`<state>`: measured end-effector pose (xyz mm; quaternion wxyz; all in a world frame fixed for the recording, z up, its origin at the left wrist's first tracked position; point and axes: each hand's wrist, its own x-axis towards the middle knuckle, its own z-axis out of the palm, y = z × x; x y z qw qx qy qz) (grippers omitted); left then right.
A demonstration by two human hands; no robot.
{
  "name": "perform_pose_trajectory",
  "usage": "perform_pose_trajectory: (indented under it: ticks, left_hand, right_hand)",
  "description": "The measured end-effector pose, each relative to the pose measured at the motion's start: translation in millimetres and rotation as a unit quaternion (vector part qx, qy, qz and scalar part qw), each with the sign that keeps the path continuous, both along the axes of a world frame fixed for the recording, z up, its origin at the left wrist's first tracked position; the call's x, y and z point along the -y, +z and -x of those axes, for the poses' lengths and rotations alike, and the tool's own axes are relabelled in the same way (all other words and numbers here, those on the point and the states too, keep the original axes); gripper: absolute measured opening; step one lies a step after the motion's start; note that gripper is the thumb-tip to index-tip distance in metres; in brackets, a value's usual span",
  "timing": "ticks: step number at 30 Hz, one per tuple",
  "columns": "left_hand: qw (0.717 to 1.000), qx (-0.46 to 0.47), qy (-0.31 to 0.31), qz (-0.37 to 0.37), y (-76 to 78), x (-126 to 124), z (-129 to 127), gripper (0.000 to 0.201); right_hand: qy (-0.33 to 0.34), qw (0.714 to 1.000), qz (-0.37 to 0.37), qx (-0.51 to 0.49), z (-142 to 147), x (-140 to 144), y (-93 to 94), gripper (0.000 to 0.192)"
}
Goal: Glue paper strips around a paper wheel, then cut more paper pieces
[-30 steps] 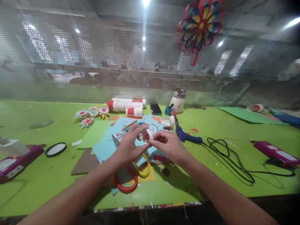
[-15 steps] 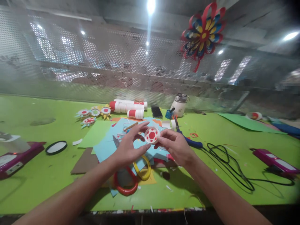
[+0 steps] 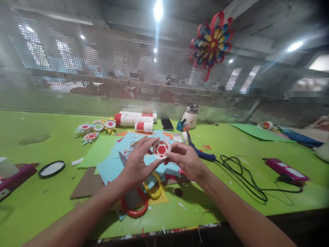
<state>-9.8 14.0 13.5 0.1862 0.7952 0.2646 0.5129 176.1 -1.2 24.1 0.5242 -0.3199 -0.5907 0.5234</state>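
Note:
Between my hands is a round white paper cup bottom (image 3: 161, 150) with a red hexagon and smaller red pieces on its face, tilted toward me. My left hand (image 3: 140, 157) curves round its left side, index finger at the upper rim and thumb at the lower rim. On the other side, my right hand (image 3: 186, 159) pinches the right edge between thumb and fingers. Beneath them lie light blue paper sheets (image 3: 109, 168) and large scissors with a red and a yellow handle loop (image 3: 137, 213), blades partly hidden by my left hand.
Finished cup-bottom flowers (image 3: 91, 137) lie at the back left, near stacked paper cups (image 3: 133, 119). A phone (image 3: 167, 124) and a white jug (image 3: 189, 116) stand behind. To the right are a blue glue gun (image 3: 205, 155), its looped black cable (image 3: 241, 178) and a purple power strip (image 3: 286, 169).
The head view has shifted slightly to the right, so the table things appear further left. Both hands stay round the cup bottom, whose face is turned a little.

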Motion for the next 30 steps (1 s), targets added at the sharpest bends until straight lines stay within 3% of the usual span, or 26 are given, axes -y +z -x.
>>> perform_pose_trajectory:
  ticks: [5, 8, 12, 15, 22, 30]
  left_hand:
    - [0.999, 0.009, -0.023, 0.042, -1.4, -1.1, -1.5, 0.057]
    - [0.986, 0.052, -0.07, 0.142, -2.4, -3.5, -1.5, 0.065]
    - [0.911, 0.159, -0.152, 0.35, 2.9, -2.4, -0.8, 0.053]
    - [0.853, 0.218, -0.199, 0.431, 8.5, 0.6, -1.9, 0.038]
    - [0.8, 0.224, -0.258, 0.494, 5.7, -0.3, -3.2, 0.034]
    - [0.793, 0.238, -0.259, 0.498, 7.0, -0.6, -1.5, 0.025]
  right_hand:
    - [-0.035, 0.996, -0.049, 0.06, 0.1, 1.0, -1.3, 0.02]
    - [-0.087, 0.983, -0.117, 0.116, 1.2, 2.7, 0.1, 0.015]
    - [-0.164, 0.935, -0.242, 0.2, 2.4, 2.2, -2.8, 0.008]
    - [-0.178, 0.895, -0.319, 0.255, 2.8, 1.5, -6.9, 0.005]
    - [-0.171, 0.831, -0.412, 0.333, 7.2, 5.4, -6.5, 0.006]
    - [-0.184, 0.803, -0.443, 0.353, 9.5, 10.3, -4.1, 0.011]
